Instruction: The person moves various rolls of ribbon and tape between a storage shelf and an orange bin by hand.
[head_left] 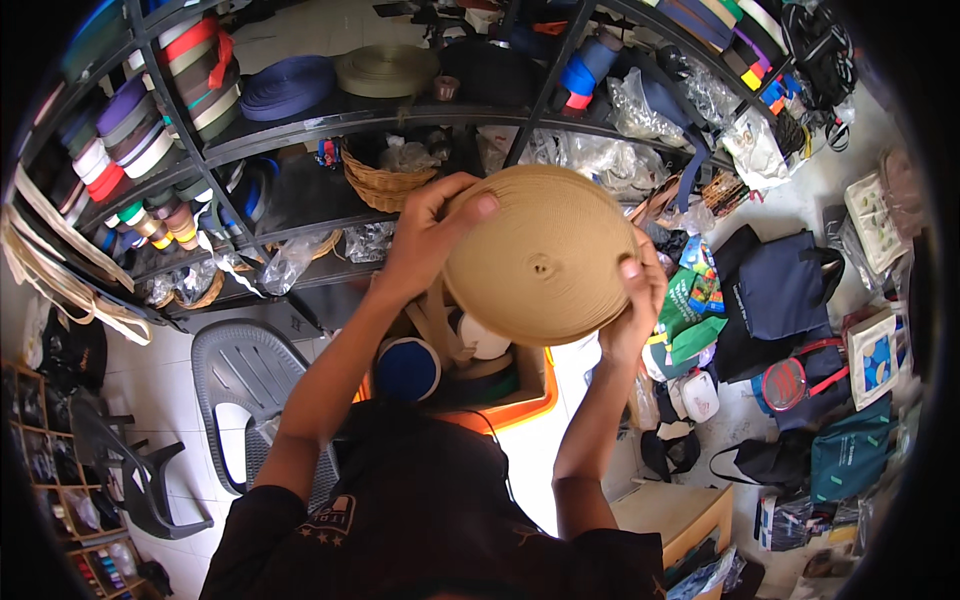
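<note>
Arms raised, left hand (425, 235) and right hand (635, 300) clasp opposite edges of the tan webbing roll (540, 255).

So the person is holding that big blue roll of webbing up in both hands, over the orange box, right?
Not quite: the roll is tan, not blue, as the head view shows. The left hand and the right hand do both hold it up over the orange box.
</note>
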